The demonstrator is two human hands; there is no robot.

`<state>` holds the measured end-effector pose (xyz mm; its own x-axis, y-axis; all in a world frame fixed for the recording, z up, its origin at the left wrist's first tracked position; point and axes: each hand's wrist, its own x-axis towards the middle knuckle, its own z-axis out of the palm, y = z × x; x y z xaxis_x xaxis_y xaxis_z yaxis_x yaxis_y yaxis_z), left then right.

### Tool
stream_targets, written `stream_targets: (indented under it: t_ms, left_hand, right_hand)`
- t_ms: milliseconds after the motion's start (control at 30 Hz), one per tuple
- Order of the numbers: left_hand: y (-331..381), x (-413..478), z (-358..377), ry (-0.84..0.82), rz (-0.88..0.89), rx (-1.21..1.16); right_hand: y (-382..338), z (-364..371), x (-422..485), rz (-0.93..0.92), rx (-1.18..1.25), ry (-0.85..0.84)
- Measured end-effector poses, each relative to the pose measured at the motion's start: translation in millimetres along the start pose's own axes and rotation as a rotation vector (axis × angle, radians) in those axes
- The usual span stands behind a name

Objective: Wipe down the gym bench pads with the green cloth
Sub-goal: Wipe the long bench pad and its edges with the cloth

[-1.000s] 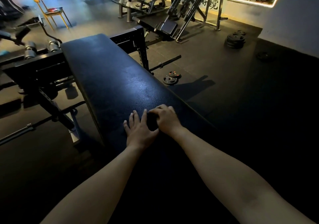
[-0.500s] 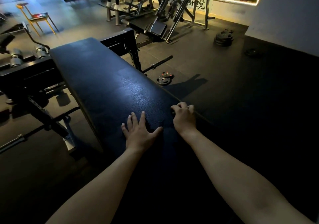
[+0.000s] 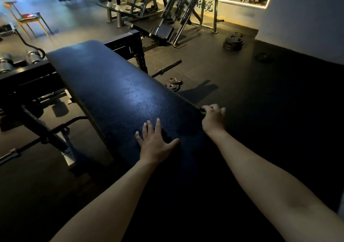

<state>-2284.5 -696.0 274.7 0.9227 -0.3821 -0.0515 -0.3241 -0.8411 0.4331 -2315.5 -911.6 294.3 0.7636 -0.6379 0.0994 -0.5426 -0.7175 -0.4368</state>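
Note:
A long black bench pad runs from the far left toward me, with a damp sheen along its middle. My left hand lies flat on the near part of the pad, fingers spread. My right hand sits at the pad's right edge with fingers curled over a bunched cloth. Only a small green sliver of the cloth shows beneath that hand; the rest is hidden in the dim light.
The bench's black steel frame and a barbell stand behind the pad. Small weight plates lie on the floor right of it, a plate stack farther back. Dumbbells rest at left. A person stands far back.
My right hand has slid with the cloth from beside my left hand across the pad to its right edge. My left hand has stayed flat in place.

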Motion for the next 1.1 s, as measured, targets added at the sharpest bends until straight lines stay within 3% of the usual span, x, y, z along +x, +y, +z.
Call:
stream_targets:
  t_ms: [133,333,600,667,733,833,967,1100]
  left_hand:
    - [1.5,0.9,-1.5,-0.018,0.01,-0.015]
    - [-19.2,4.4,-14.8,-0.062,0.016,-0.047]
    - [-54.6,-26.9,-23.5,0.054,-0.082,0.044]
    - [-55.3,-28.8,-22.2,0.063,-0.067,0.039]
    - [-56.8,-30.3,-21.3,0.067,-0.057,0.025]
    - [-58.3,-29.8,-20.7,0.072,-0.046,0.019]
    - [-65.3,-28.1,-25.5,0.104,0.008,-0.137]
    - [-86.0,-40.2,-28.9,0.156,-0.009,-0.154]
  right_hand:
    - [-10.5,13.4,-10.5,0.0,0.024,0.003]
    - [-61.7,33.5,-42.7,-0.194,0.059,-0.097]
    - [-114.9,46.3,-79.9,-0.516,0.178,-0.242]
    - [-103.0,35.4,-65.0,-0.453,0.181,-0.102]
    - [-84.9,24.6,-44.6,-0.279,0.12,0.01]
    - [-72.9,25.5,-33.7,-0.106,0.043,-0.037]
    - [-99.1,44.7,-47.2,-0.149,0.072,-0.082]
    - [-136.6,61.4,-70.5,-0.341,0.126,-0.183]
